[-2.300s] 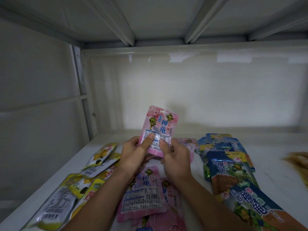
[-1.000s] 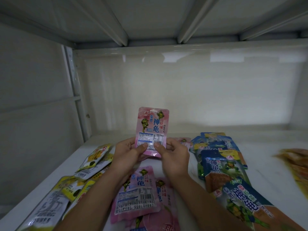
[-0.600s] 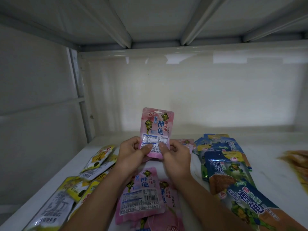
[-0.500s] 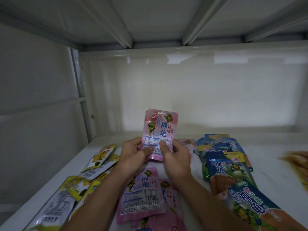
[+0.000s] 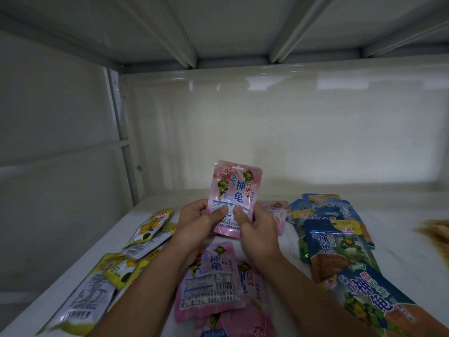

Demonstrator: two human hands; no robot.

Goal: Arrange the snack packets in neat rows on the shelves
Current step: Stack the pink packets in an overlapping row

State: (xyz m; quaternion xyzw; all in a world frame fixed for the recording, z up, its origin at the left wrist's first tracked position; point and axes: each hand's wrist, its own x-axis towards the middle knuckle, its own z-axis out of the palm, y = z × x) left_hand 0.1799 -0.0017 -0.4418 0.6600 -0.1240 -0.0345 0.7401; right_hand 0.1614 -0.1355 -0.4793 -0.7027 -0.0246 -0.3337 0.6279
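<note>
Upright above the shelf point(image 5: 401, 251), a pink snack packet point(image 5: 234, 190) is pinched at its lower edge by both hands: left hand point(image 5: 198, 222) and right hand point(image 5: 257, 229), thumbs on its front. Below lie more pink packets point(image 5: 213, 280), with yellow packets point(image 5: 145, 229) left and blue packets point(image 5: 332, 239) right.

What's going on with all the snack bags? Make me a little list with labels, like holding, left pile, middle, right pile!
holding: a pink packet, upright, pinched at its lower part by the left hand and the right hand
left pile: yellow packets, lying overlapped and askew
middle: pink packets lying flat under the forearms
right pile: blue packets, overlapped in a rough line
surface: white shelf
far right: something tan at the edge, too blurred to name
</note>
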